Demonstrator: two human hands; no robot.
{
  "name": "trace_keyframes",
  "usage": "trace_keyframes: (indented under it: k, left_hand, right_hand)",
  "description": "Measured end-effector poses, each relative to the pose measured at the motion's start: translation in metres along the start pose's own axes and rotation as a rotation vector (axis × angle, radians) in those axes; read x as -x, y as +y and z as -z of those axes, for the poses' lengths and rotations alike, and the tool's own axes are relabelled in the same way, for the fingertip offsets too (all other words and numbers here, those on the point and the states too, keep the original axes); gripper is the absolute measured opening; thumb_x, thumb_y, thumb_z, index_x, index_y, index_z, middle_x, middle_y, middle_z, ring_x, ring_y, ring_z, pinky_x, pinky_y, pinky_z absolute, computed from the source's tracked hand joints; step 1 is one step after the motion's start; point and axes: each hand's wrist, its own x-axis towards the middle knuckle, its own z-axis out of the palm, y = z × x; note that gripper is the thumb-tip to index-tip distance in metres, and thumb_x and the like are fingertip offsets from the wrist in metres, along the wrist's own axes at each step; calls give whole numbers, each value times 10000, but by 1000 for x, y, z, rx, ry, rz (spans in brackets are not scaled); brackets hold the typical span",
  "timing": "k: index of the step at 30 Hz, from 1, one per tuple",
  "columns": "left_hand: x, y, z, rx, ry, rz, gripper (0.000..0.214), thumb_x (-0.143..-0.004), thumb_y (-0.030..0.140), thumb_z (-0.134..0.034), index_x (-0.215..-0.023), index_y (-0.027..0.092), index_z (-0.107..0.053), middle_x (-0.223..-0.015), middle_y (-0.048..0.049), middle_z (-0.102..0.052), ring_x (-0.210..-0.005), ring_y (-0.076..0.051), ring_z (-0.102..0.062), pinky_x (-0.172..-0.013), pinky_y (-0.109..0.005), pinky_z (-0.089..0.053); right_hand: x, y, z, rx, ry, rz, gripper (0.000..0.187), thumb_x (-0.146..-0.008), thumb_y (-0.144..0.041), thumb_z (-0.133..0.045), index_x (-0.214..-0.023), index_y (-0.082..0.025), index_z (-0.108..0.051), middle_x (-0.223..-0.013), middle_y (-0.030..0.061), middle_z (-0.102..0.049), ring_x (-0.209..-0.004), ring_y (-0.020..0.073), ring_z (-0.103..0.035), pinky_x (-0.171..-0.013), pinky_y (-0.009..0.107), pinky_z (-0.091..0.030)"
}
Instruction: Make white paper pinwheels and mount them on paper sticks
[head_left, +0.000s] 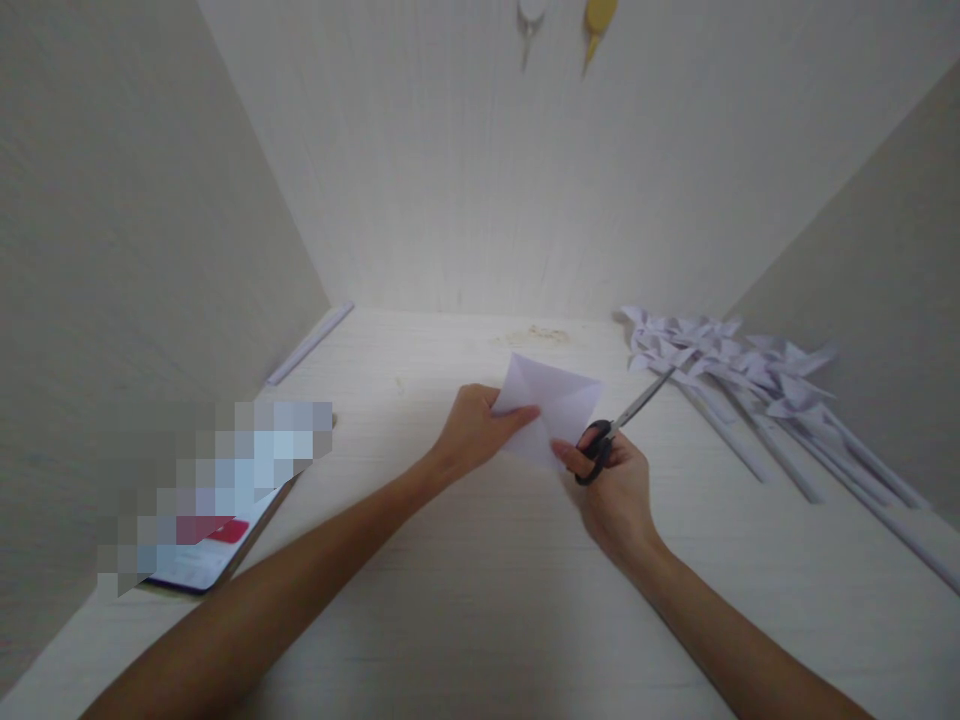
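Note:
A square sheet of white paper [553,392] with diagonal crease lines is held up over the middle of the table. My left hand [474,430] grips its left edge, thumb on top and fingers behind. My right hand [619,485] has its fingers in the black handles of a pair of scissors [636,403]. The blades look closed and point up and to the right, away from the paper. The right thumb also rests at the paper's lower right edge.
Several white paper pinwheels [720,350] with rolled paper sticks [862,470] lie piled at the right. One rolled paper stick [311,342] lies at the back left. A phone [217,560], partly blurred, leans by the left wall. Two hooks [598,20] hang on the back wall.

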Motion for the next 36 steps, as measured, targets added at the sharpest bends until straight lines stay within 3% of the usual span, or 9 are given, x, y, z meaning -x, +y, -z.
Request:
trace_keyframes:
  k: [5,8,11,15,18,20,29,36]
  left_hand:
    - [-1,6,4,-53,-27,-16,325,-587,408,-566,-523,90,-559,-501,-12,-506,-439,-93,-447,-378,-196,-327]
    - [-4,12,12,-95,50,-39,327,-576,400,-575,-491,86,-541,-485,-11,-493,-428,-85,-429,-358,-185,-296]
    - [-9,18,30,-92,167,-57,338,-560,407,-588,-551,69,-575,-529,-38,-532,-457,-103,-461,-368,-194,-320]
    - [-15,27,55,-10,280,-62,350,-519,379,-620,-631,48,-594,-576,-65,-565,-488,-122,-497,-403,-213,-369]
    - [-15,35,65,31,332,-63,333,-504,349,-626,-649,50,-591,-587,-66,-567,-500,-126,-506,-422,-222,-389]
    - [-14,39,68,31,340,-67,324,-499,334,-627,-653,52,-590,-595,-69,-567,-508,-129,-510,-432,-228,-398]
    - [-14,41,68,-11,360,-60,326,-501,325,-621,-672,49,-589,-608,-76,-562,-541,-147,-517,-451,-241,-405]
    - [-11,39,62,-16,295,-45,333,-504,354,-615,-663,62,-591,-591,-57,-558,-538,-136,-508,-448,-233,-406]
  right_hand:
    - [-1,-1,-1,13,-22,-10,289,-527,-175,-715,-596,-172,-434,-479,-92,-421,-447,40,-386,-429,169,-282]
    - [-1,-3,-1,27,-80,-57,268,-557,-223,-700,-612,-169,-443,-523,-68,-484,-490,57,-453,-466,180,-341]
    - [0,-5,0,34,-246,-139,233,-644,-305,-631,-668,-178,-438,-527,-51,-508,-489,75,-467,-444,188,-349]
    - [4,-10,5,121,-531,-221,251,-754,-425,-474,-723,-186,-405,-512,-46,-488,-413,58,-379,-355,170,-226]
    - [6,-14,6,285,-742,-204,322,-775,-486,-400,-699,-174,-404,-517,-27,-486,-409,58,-362,-360,185,-220]
    - [7,-17,7,391,-815,-154,317,-791,-468,-386,-697,-167,-418,-532,-19,-480,-432,63,-373,-388,195,-254]
    - [10,-20,10,466,-866,-91,323,-809,-469,-341,-728,-167,-423,-558,-18,-461,-460,72,-375,-426,203,-291]
    - [12,-21,6,507,-852,-77,310,-812,-452,-352,-715,-166,-426,-557,-20,-468,-459,72,-379,-428,205,-287]
